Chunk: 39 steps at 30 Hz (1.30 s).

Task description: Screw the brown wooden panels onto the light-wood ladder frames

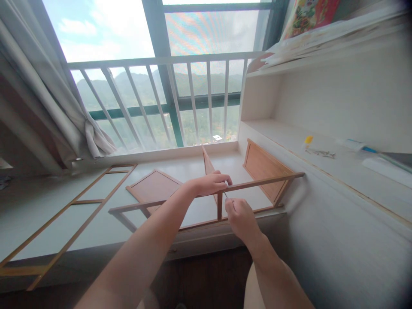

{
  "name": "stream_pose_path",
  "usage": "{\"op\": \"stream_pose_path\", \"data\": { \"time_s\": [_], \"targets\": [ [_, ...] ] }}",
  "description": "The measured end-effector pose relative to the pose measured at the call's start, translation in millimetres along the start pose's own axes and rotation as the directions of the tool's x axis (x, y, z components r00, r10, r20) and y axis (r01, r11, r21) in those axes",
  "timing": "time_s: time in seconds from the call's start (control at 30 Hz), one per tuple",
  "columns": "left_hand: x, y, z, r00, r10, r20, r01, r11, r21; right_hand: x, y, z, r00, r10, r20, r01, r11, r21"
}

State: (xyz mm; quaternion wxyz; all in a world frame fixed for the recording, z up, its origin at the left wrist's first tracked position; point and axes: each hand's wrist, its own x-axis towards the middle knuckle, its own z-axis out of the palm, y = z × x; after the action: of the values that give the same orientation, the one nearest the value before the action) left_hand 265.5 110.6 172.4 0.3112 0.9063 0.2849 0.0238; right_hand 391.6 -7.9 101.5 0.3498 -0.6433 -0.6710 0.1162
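A brown wooden frame [257, 182] stands on its long edge on the white window ledge, with a short crosspiece [219, 206] between its rails. My left hand [212, 183] lies over the top rail above that crosspiece, its fingers bent around the wood and a narrow upright panel [208, 162]. Just below the rail, right of the crosspiece, my right hand [241, 214] is closed. A thin tip shows at its fingers, too small to name. One wooden panel [264, 169] leans at the right end, and another [154, 184] lies tilted on the left.
A second, ladder-like wooden frame [86, 201] lies flat on the ledge [106, 231] at left. On the white shelf [289, 133] at right are small metal pieces [322, 153] and a yellow item [309, 140]. Behind stand a white railing [193, 103] and a grey curtain [48, 86].
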Motion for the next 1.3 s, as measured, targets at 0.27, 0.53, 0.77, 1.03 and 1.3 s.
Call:
{"op": "stream_pose_path", "data": {
  "time_s": [0.27,0.53,0.77,1.03,1.3],
  "targets": [
    [1,-2,0.7,1.0,0.004,0.0,-0.004,1.0,0.013,4,3,-7,0.994,-0.1,0.043,0.104,0.987,-0.122],
    [0,1,-0.3,1.0,-0.013,0.003,0.013,1.0,0.025,0,1,3,1.0,0.013,-0.003,-0.012,0.987,0.157],
    [0,2,0.0,1.0,-0.014,-0.013,0.015,1.0,0.011,-9,-27,30,0.947,0.206,0.247,-0.26,0.04,0.965],
    [0,0,0.2,1.0,-0.026,-0.009,0.025,1.0,-0.019,-9,-35,29,0.952,0.181,0.247,-0.225,-0.137,0.965],
    [-1,1,-0.2,1.0,-0.017,-0.005,0.017,1.0,-0.013,-14,-15,29,0.961,0.258,0.1,-0.21,0.447,0.869]
  ]
}}
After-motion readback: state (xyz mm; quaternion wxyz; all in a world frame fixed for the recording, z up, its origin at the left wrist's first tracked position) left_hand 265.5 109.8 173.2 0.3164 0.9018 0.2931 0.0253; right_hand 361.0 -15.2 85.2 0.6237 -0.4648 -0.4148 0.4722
